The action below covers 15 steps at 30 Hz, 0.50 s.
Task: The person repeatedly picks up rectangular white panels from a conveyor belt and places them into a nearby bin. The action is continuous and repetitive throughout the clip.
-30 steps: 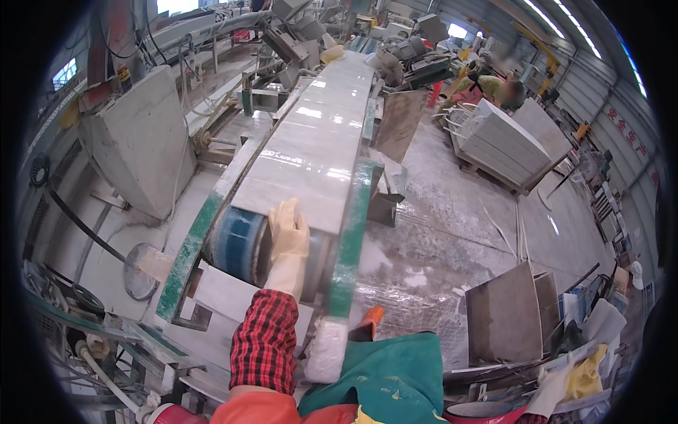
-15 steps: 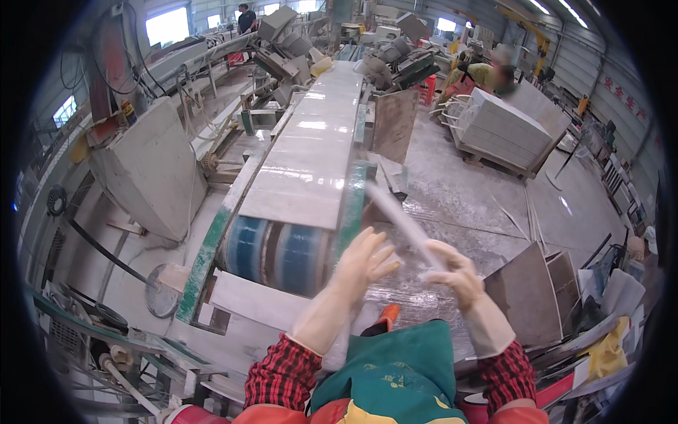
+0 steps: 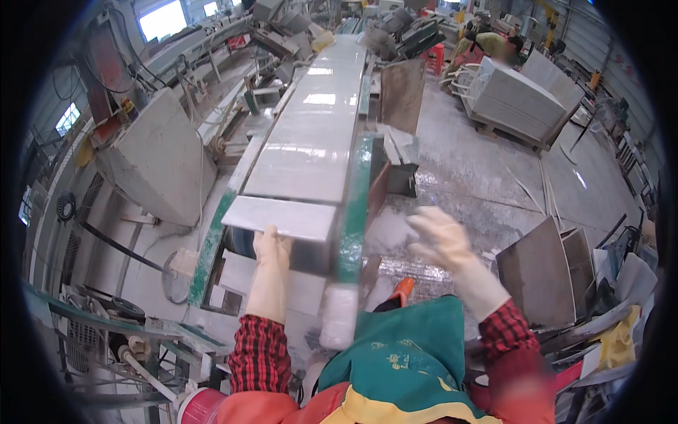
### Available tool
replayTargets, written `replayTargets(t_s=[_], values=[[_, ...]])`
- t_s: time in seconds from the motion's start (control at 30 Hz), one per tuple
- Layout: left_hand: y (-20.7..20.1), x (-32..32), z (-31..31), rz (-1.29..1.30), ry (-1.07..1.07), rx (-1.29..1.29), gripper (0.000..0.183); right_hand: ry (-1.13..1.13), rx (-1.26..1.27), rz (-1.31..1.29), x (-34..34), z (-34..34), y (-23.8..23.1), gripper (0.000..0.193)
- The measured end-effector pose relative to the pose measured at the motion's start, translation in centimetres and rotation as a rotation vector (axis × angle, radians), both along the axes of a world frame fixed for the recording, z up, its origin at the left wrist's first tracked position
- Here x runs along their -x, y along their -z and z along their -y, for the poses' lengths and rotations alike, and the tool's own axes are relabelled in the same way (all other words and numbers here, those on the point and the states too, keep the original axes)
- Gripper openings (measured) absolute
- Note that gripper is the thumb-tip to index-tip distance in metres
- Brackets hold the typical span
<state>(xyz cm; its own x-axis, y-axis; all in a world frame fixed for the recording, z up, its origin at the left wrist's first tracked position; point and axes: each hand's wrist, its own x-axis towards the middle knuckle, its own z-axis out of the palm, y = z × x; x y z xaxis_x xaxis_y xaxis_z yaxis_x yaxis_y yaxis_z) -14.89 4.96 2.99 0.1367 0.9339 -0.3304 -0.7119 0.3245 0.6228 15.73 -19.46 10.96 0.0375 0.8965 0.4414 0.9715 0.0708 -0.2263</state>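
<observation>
White slab (image 3: 282, 214) sits over the near end of the conveyor (image 3: 355, 226), edge grasped by the left hand (image 3: 272, 251); the right hand (image 3: 443, 239) hovers, fingers loosely extended.

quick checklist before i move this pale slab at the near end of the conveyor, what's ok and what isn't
1. Left hand on the pale slab: ok, it grips the near edge.
2. Right hand on the slab too: not ok, it is open in the air, right of the green rail.
3. Gloves on both hands: ok.
4. Slab resting flat: cannot tell, its underside is hidden.
5. Slab touching the row of glossy slabs beyond it: cannot tell, their edges look close.
6. Co-worker clear of the slab: ok, bent over by the stacked slabs, well away.
</observation>
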Motion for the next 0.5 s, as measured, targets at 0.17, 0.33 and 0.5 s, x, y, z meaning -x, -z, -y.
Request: replayTargets(t_s=[0.17, 0.33, 0.5], values=[[3.2, -0.2, -1.2, -0.034, -0.025, -0.012, 0.058, 0.551, 0.083, -0.469, -9.6, 15.3, 3.8, 0.047], [4.3, -1.7, -2.0, 0.031, 0.006, -0.015, 0.059, 1.061, -0.024, -0.675, -13.2, 31.5, 7.0, 0.049], [4.6, -3.4, -2.6, 0.016, -0.002, -0.007, 0.059, 1.276, 0.012, -0.514, -12.5, 40.9, 11.2, 0.048]])
